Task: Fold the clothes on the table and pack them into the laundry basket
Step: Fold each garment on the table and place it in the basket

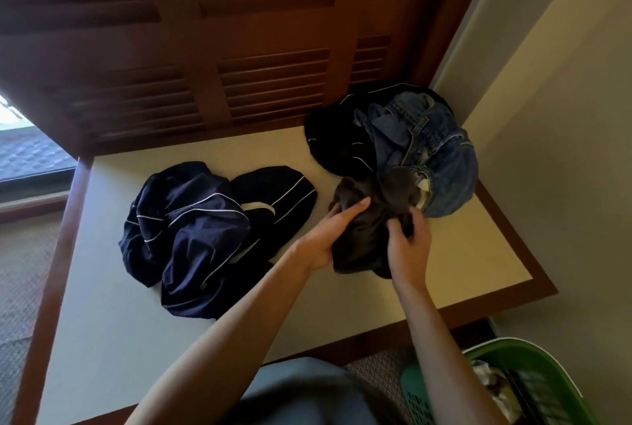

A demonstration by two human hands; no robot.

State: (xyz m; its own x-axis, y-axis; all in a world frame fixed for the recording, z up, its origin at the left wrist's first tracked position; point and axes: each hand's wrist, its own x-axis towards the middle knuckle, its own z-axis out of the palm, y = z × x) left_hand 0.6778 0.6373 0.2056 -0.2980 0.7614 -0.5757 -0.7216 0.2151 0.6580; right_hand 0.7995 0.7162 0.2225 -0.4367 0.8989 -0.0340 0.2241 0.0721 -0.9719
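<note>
Both hands are closed on a bunched dark brown garment [367,233] that sits between them on the pale table [113,288]. The left hand [328,236] grips the garment's left side with its fingers laid over the top of the cloth, and the right hand [408,247] clutches the right side with its fingers curled into the folds. The two hands are near each other but not touching, with the crumpled cloth filling the gap. Just beyond the right hand, touching the far edge of the brown garment, lies a heap of blue jeans [431,151], which rests partly on a black garment with thin white piping [338,137] beyond both hands. To the left of the left hand, a little apart from it, a crumpled navy garment with white piping [198,236] is spread on the table. Nearer the person than the right hand, below the table's edge and beside the right forearm, stands a green laundry basket [533,366] with some pale cloth visible inside. Beyond the table are dark wooden louvred doors [239,48].
</note>
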